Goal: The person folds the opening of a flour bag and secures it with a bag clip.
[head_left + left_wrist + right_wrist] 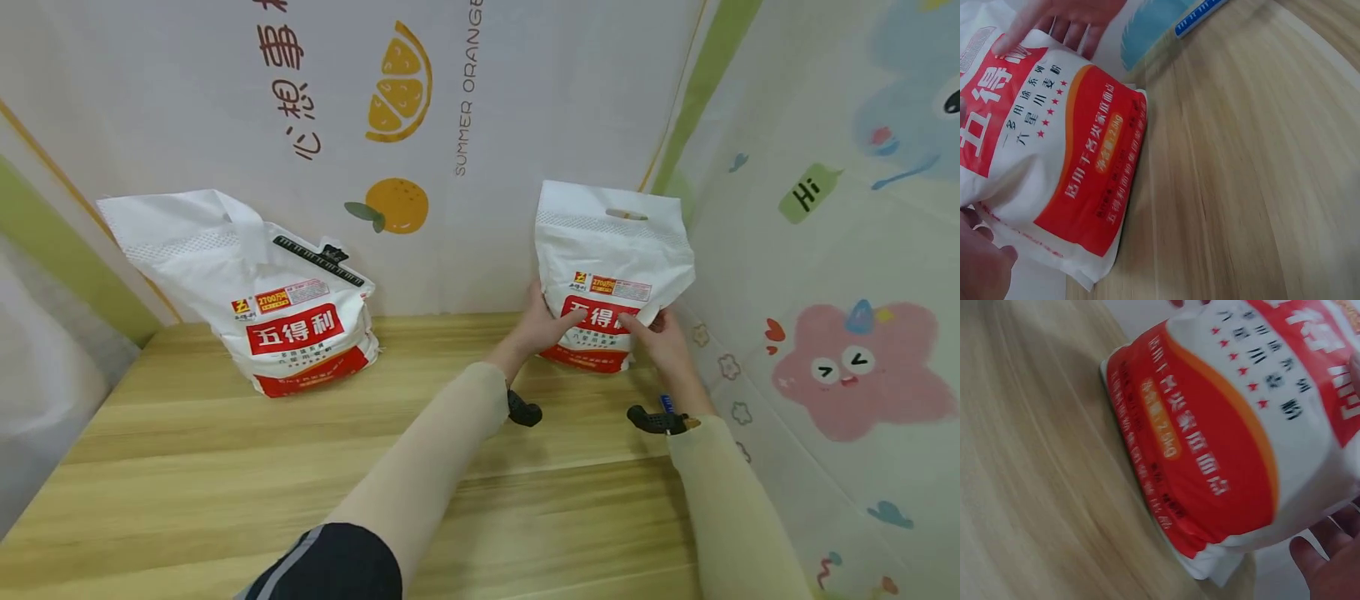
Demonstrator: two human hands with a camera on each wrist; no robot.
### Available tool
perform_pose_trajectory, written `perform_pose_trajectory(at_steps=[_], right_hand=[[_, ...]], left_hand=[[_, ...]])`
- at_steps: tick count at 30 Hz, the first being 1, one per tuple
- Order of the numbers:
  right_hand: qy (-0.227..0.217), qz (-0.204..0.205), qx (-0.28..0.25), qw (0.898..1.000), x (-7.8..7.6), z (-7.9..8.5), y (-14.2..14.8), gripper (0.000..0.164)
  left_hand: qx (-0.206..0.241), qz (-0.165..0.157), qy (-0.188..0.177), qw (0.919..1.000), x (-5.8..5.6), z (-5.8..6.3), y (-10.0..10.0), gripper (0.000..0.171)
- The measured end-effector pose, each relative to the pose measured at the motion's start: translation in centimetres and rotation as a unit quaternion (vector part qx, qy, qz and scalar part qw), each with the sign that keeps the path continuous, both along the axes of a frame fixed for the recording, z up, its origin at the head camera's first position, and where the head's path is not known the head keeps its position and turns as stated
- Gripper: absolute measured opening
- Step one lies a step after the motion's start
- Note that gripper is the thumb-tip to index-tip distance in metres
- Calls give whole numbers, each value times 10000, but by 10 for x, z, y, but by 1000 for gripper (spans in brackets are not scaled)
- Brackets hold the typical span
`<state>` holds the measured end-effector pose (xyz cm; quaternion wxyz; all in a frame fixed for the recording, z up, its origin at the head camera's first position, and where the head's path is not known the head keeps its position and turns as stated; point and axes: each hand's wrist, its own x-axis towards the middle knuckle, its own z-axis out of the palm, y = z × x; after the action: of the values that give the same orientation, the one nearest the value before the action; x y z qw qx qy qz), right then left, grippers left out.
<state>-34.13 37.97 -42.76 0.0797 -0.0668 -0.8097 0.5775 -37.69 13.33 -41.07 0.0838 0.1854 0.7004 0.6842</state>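
Note:
Both hands hold a white and red flour bag (592, 258) at the right of the table, one at each side. My left hand (536, 327) grips its left side, thumb laid over the red label. On the opposite side my right hand (663, 340) has its thumb on the front too, with fingers round the edge. The bag is upright, its cut-out handle on top. Its red base (1197, 444) sits right at the wood in the right wrist view. Curled fingertips of the left hand (985, 259) show beside the bag in the left wrist view.
A second flour bag (300, 333) leans at the left, its top folded over, with a black toothed strip (318, 260) at its upper edge. The wooden table (225, 483) meets a printed curtain (450, 267) behind and another curtain (825, 250) close on the right.

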Motion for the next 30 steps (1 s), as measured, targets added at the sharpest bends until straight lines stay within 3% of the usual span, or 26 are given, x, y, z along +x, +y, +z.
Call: perform_pose_trajectory(at_steps=[4, 10, 16, 24, 30], right_hand=[[-179, 152, 90, 9997, -2, -2, -3, 90], [-225, -80, 147, 9996, 8, 8, -15, 76], [-175, -314, 415, 9985, 3, -9, -8, 82], [-259, -282, 615, 9974, 12, -4, -13, 85], [-316, -114, 739, 9967, 15, -4, -12, 87]], left_hand=[[-320, 355, -89, 9988, 2, 5, 9, 90], [-628, 879, -81, 9941, 4, 9, 12, 81], [-827, 977, -13, 9918, 4, 5, 6, 77], [-715, 915, -6, 9932, 8, 0, -8, 67], [-937, 857, 105, 9918, 11, -4, -21, 62]])
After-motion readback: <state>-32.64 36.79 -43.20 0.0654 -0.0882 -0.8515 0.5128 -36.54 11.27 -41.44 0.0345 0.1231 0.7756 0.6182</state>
